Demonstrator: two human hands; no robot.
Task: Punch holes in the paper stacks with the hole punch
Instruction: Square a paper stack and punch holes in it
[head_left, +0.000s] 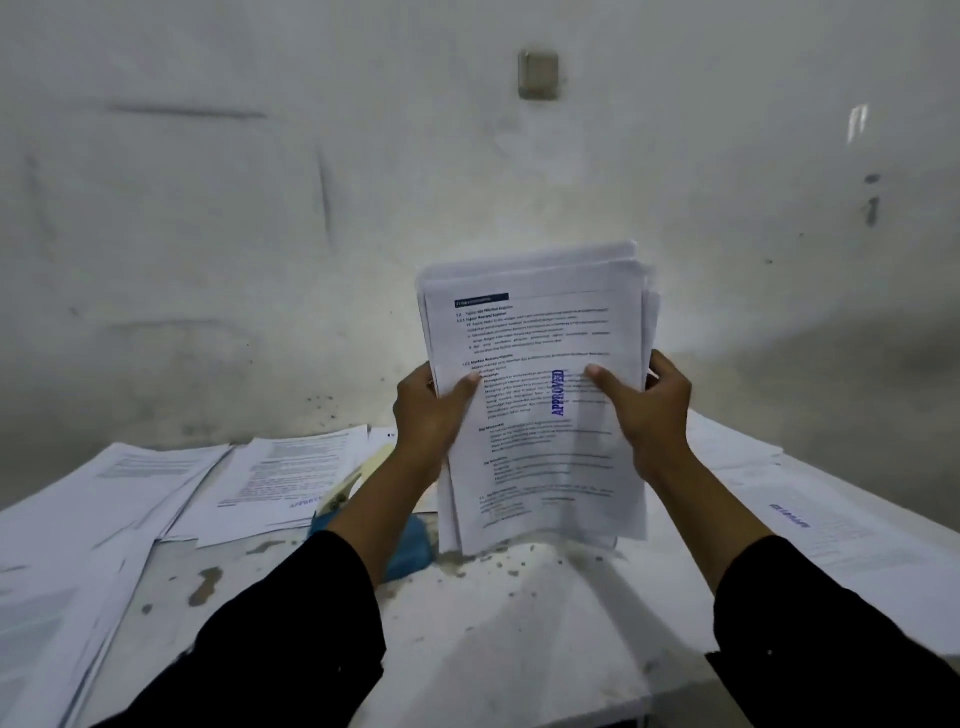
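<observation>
I stand at a white table (519, 623) with worn grey spots and little paper dots on it. It is pushed up against a dirty white wall (260, 208). Loose paper piles (130, 499) cover the left side, and more sheets (831, 519) lie on the right. The bare part is the middle in front of me. The blue hole punch (410, 545) sits there, partly hidden behind my left arm. I hold one paper stack (540, 395) upright, its bottom edge on the table or just above it. My left hand (426, 410) grips its left edge, thumb on front. My right hand (644, 410) grips the right edge the same way.
</observation>
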